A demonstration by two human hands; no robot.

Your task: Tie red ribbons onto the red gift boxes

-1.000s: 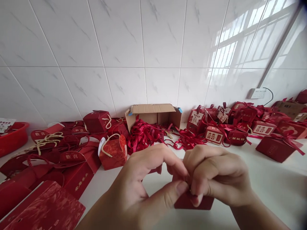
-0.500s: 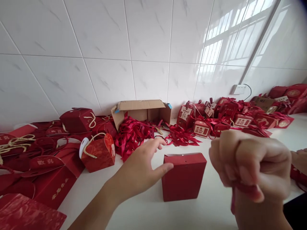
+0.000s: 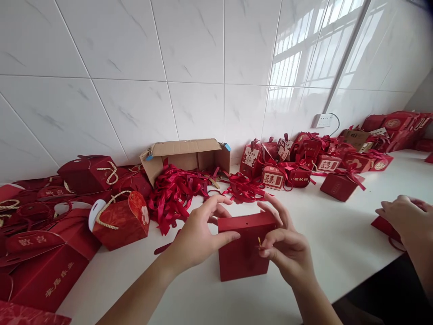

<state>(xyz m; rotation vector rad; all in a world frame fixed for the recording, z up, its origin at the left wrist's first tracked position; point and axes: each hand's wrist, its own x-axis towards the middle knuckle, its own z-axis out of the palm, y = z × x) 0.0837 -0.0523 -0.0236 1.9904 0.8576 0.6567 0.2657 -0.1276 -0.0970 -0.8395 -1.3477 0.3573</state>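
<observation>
A plain red box stands upright on the white table in front of me, with a small hole near the top of its front. My left hand is at its left upper edge, thumb over the front and fingers behind. My right hand pinches a red ribbon by its gold tip between thumb and index finger, just before the box's front right side; its other fingers are raised by the top edge. Most of the ribbon is hidden. A dark red strip lies left of the box, partly behind my left wrist.
A cardboard box lies behind a heap of red ribbons. Red gift boxes with rope handles crowd the left; finished-looking ribboned boxes line the wall at right. Another person's hands work on a red box at far right.
My right hand has come down and left from a raised fist to a pinch before the box. My left hand has closed onto the box. The view has turned slightly right.
</observation>
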